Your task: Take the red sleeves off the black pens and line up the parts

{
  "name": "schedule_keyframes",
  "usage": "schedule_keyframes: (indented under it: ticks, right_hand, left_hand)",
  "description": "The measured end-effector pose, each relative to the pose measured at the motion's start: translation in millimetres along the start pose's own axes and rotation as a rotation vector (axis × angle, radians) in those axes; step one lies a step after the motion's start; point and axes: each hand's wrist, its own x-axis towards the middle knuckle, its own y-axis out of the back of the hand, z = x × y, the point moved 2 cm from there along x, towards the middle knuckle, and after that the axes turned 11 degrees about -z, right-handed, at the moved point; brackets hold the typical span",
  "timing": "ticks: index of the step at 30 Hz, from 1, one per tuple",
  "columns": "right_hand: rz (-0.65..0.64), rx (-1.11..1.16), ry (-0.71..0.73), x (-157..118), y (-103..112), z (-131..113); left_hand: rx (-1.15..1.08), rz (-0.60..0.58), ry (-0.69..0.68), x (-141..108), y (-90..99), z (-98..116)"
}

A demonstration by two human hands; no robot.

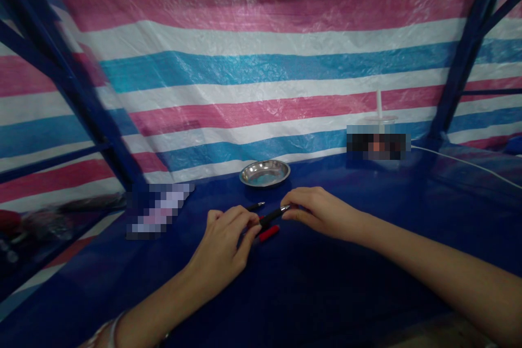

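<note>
1. Black pen point(274, 216) with a silver tip: it is being held slanted just above the table, between both hands.
2. Its rear end is being pinched by the left hand point(222, 244), with the fingers point(240, 216) curled narrowly around the barrel.
3. Its silver tip is being gripped by the right hand point(322, 212), with the thumb and fingers closed narrowly on it.
4. A red pen cap point(268, 233) is being kept just beside the left fingertips, and a shorter black pen point(256, 206) is being kept just beyond them.
5. Everything is being borne by a dark blue tarpaulin table top point(334, 288). A shallow steel dish point(265, 173) is being kept beyond the hands, and a lidded plastic cup with a straw point(379, 119) farther right, its lower part pixelated.
6. A pixelated object point(159, 211) is being kept at the left, too blurred to name. A white cable point(457, 160) is being run along the right side.
7. The room is being closed off by a pink, white and blue striped tarpaulin point(261, 76), stretched over a blue metal frame point(468, 49).
</note>
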Motion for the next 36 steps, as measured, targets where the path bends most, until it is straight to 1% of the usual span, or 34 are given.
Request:
schedule_keyframes:
  ticks: [5,12,18,27,34,36]
  right_hand:
    - [0.006,0.012,-0.017,1.2,-1.3,0.3]
    - [0.012,0.06,0.038,1.1,0.0,-1.5]
    - [-0.015,0.101,-0.054,-1.2,1.1,-0.8]
    - [0.009,0.082,0.021,1.1,-0.4,-0.1]
    - [-0.006,0.143,-0.065,-0.9,0.2,0.6]
    - [-0.002,0.14,-0.063,-0.2,0.0,1.1]
  left_hand:
    - [0.007,0.004,-0.021,-0.3,-0.3,0.1]
    - [0.011,0.003,-0.011,-1.2,-1.2,-0.6]
    - [0.016,-0.007,0.005,0.4,-2.9,-1.4]
    - [0.004,0.011,-0.014,-0.7,-2.7,-3.0]
    - [0.009,0.007,0.004,-0.2,-2.5,-2.5]
    - [0.012,0.008,0.004,-0.5,-2.9,-2.7]
